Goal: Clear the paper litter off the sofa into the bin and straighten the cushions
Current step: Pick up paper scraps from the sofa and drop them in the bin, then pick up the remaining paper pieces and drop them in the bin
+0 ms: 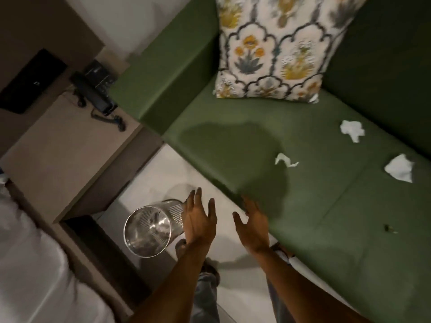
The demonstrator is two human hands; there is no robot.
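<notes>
Head view, looking down. The left hand point(198, 217) and right hand point(253, 226) were both spread wide and held nothing; they hung over the pale floor in front of the green sofa point(268, 194). The left hand overlapped the far wall of the metal bin point(149, 229), though contact could not be confirmed. The bin stood on the floor just beside the sofa's front edge, its mouth turned up toward the camera and its long axis roughly vertical, appearing tilted only through the wide lens.

Three crumpled paper pieces lay on the seat: a thin twisted strip point(285, 160) nearest the hands, its long axis running left to right; a rounder wad point(352, 130) further back; and a third wad point(399, 171) at the right. A small white scrap point(314, 99) showed under the corner of the patterned cushion point(275, 47), which leaned upright against the backrest. A small dark speck point(389, 228) lay on the seat; its nature could not be told.

Probable risks: the left hand could knock the light bin over; paper tossed from the far seat could miss the mouth; the scrap under the cushion could be overlooked.
</notes>
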